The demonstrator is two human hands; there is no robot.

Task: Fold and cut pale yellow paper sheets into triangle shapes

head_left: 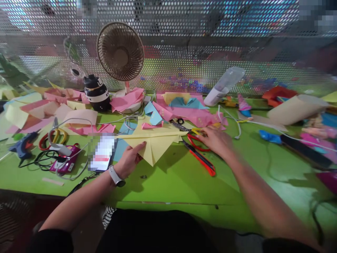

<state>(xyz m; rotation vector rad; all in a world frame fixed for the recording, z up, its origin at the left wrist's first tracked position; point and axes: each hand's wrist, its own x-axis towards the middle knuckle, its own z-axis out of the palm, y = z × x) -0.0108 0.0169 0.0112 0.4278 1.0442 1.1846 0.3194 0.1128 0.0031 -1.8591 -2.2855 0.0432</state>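
Observation:
A folded yellow paper (155,146) with pleats fanning to a point is pinched at its left side by my left hand (131,158), thumb on top. My right hand (214,140) is to the right of the paper, its fingers closed round the yellow handle of a pair of scissors (195,131). Red-handled scissors (198,143) lie just below that hand. A red and black utility knife (201,160) rests diagonally on the green table (168,189). Blue and pink paper scraps (154,114) sit behind the yellow paper.
A phone (103,153), a magenta box (67,160) with cables and a blue glue gun (25,146) are at left. Behind stand a black bottle (97,93) and a fan (120,52). A cardboard roll (296,107) and a black-handled tool (305,151) lie at right.

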